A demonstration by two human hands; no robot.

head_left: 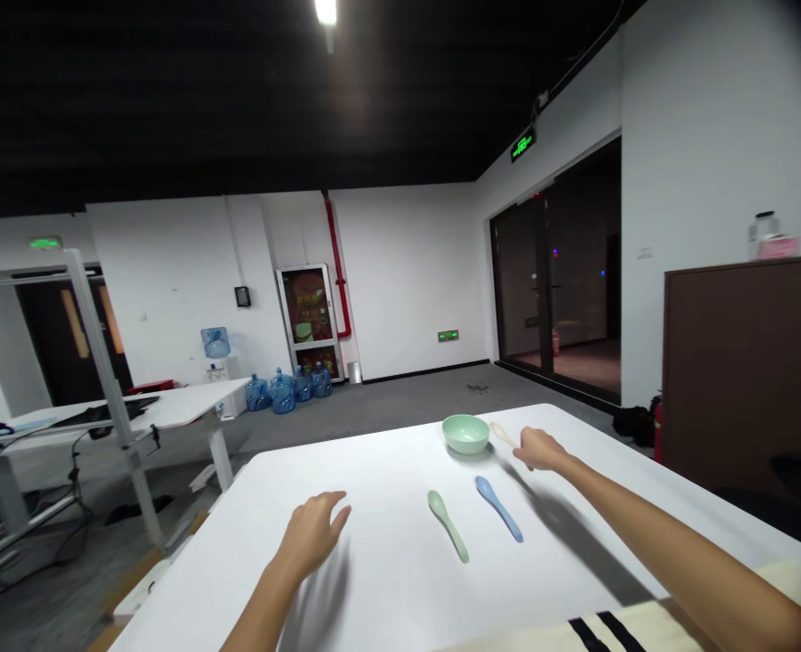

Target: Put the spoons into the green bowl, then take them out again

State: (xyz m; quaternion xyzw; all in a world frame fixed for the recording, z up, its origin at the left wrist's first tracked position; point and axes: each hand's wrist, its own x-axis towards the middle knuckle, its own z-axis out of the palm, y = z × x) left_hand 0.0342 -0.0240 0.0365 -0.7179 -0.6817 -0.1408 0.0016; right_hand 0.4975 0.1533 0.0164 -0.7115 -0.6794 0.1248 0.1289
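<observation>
My right hand (540, 449) is closed around the handle of a cream-coloured spoon (502, 434), held above the table. The spoon's bowl end points toward a light green bowl (466, 436) just to its left. Nearer to me, a green spoon (448, 525) and a blue spoon (499, 509) lie side by side on the white table (373, 561). On the left, my left hand (315, 532) hovers over the tabletop with its fingers and thumb apart, holding nothing.
A second white table (189, 403) with cables and a metal post (101, 353) stands to the left. Several blue water jugs (283, 391) sit on the floor by the far wall. A brown cabinet (747, 362) stands at the right.
</observation>
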